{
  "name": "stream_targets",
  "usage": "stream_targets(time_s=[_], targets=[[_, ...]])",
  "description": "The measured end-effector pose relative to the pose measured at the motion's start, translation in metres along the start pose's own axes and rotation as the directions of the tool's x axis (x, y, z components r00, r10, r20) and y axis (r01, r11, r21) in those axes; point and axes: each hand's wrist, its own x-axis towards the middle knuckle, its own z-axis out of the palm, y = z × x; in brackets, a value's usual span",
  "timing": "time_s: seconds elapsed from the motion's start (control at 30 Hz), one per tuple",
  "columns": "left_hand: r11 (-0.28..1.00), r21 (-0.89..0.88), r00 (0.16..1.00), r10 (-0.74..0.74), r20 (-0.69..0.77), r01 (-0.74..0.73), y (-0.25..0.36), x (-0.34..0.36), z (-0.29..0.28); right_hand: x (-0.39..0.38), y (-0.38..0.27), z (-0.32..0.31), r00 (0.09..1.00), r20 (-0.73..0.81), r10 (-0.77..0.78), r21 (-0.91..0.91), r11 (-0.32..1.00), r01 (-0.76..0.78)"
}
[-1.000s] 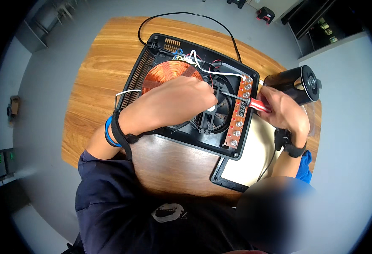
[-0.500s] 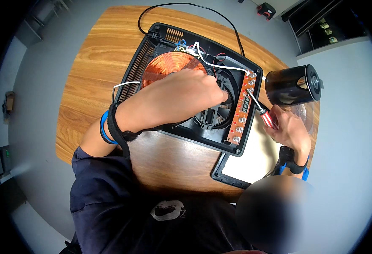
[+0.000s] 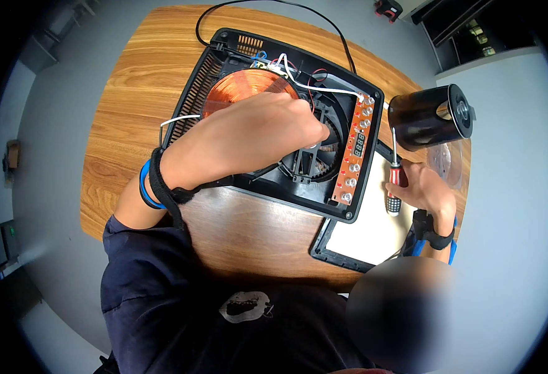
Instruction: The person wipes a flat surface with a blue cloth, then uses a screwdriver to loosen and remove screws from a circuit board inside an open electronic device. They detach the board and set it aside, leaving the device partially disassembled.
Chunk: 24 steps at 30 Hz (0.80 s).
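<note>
An opened induction cooker base point(image 3: 249, 193) lies tilted on the table, its inside facing up. My left hand point(image 3: 274, 128) rests over it with curled fingers, between the copper coil point(image 3: 243, 84) and the black fan point(image 3: 333, 153); the fingertips and anything in them are hidden. To the right of the base, my right hand point(image 3: 426, 187) grips a screwdriver point(image 3: 394, 202) by its red, white and black handle, shaft pointing away from me. The orange circuit board point(image 3: 353, 165) with a small display and round buttons runs along the base's right side, touched by neither hand.
A black-framed pale panel point(image 3: 355, 240) lies partly under the base's right side. Beyond my right hand stands a glossy black cylinder point(image 3: 420, 118) on its side, beside a clear plastic disc point(image 3: 446, 163). A black cord point(image 3: 333, 25) loops behind the base on the wooden table point(image 3: 124, 137).
The screwdriver has swung away from the circuit board, and its shaft now points straight away from me, right of the base. My left hand stays over the fan.
</note>
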Motion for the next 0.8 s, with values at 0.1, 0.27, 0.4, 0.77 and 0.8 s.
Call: stream_targets(time_s=[0.1,0.27,0.4,0.77,0.8], targets=[[1.0,0.004,1.0,0.011,-0.024,-0.01,0.0,-0.001,0.002,0.009,-0.001,0.006,1.0,-0.01,-0.021,-0.012,1.0,0.02],[0.997,-0.024,0.989,-0.069,0.129,0.073,0.003,0.005,-0.006,0.013,-0.008,0.002,1.0,0.023,-0.009,-0.043,0.999,0.01],[0.999,-0.012,0.997,-0.03,0.074,0.031,0.0,0.003,0.001,0.005,-0.011,-0.011,0.973,-0.188,-0.135,0.118,0.98,0.159],[0.998,-0.004,0.998,0.06,-0.005,-0.06,0.007,0.014,0.008,0.009,-0.091,-0.031,0.786,-0.417,-0.455,0.311,0.742,0.594],[0.998,-0.018,0.998,0.058,-0.008,-0.058,0.009,0.016,0.007,0.01,-0.095,-0.031,0.791,-0.39,-0.472,0.341,0.724,0.6]])
